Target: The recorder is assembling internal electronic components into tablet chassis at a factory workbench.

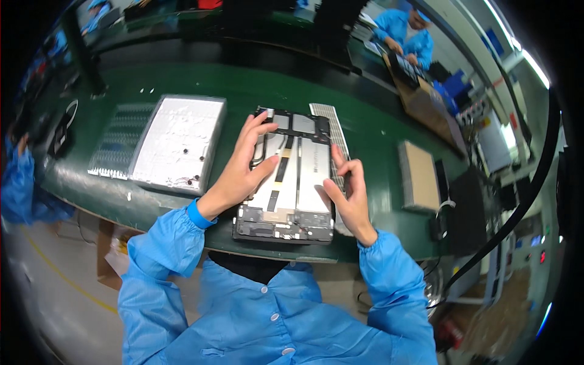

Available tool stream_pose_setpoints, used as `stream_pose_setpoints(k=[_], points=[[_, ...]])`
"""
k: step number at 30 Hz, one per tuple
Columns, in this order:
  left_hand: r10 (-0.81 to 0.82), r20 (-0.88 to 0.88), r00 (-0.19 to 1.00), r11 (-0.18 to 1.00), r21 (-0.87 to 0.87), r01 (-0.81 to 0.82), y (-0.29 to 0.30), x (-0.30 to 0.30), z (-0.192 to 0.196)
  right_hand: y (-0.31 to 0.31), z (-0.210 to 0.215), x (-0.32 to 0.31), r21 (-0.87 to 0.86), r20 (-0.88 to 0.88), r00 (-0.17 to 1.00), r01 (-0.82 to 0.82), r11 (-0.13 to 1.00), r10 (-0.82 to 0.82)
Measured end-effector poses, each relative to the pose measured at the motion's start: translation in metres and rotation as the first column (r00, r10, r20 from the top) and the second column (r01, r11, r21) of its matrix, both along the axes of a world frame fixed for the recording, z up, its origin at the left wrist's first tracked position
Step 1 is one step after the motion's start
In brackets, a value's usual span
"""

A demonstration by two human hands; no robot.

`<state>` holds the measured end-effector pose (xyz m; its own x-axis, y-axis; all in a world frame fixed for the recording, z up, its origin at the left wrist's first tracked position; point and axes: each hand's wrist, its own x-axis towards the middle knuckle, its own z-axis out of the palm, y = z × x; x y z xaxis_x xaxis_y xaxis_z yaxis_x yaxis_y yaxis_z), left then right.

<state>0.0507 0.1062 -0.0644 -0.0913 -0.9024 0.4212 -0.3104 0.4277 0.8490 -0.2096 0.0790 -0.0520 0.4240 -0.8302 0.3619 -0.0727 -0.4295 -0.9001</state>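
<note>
An opened tablet [315, 167], with silver battery packs, dark ribbon cables and black circuit boards exposed, lies in front of me at the bench's near edge. My left hand [242, 167] rests over its left side, fingers stretched toward the upper left corner and thumb out over the battery. At the right edge, my right hand [351, 198] touches the tablet with its fingers slightly bent and apart, the thumb on the battery's side. Partly behind the tablet and my right hand lies a pale perforated strip [328, 112]. What is directly beneath the tablet is mostly hidden.
A silvery-white tray or stack [182, 134] stands left on the green bench [243, 79], beside a clear ribbed plastic sheet [125, 137]. To the right is a tan flat box [420, 176]. A co-worker [407, 36] works at the far right; another's sleeve [21, 182] shows at left.
</note>
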Motion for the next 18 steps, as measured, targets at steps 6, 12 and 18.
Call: stream_pose_setpoints(k=[6,12,18], points=[[-0.050,-0.679,0.732,0.997,-0.083,-0.009,-0.006,-0.005,-0.017,-0.049,0.064,0.023,0.172,0.149,0.987,-0.085,0.981,0.060],[0.255,-0.449,0.856,0.955,-0.019,-0.295,-0.014,-0.028,-0.047,-0.242,0.051,0.086,0.412,0.276,0.956,-0.025,0.911,-0.098],[0.197,-0.307,0.931,0.978,-0.004,-0.209,0.002,-0.023,-0.037,-0.349,-0.039,0.180,0.073,0.022,0.938,0.342,0.937,-0.345]])
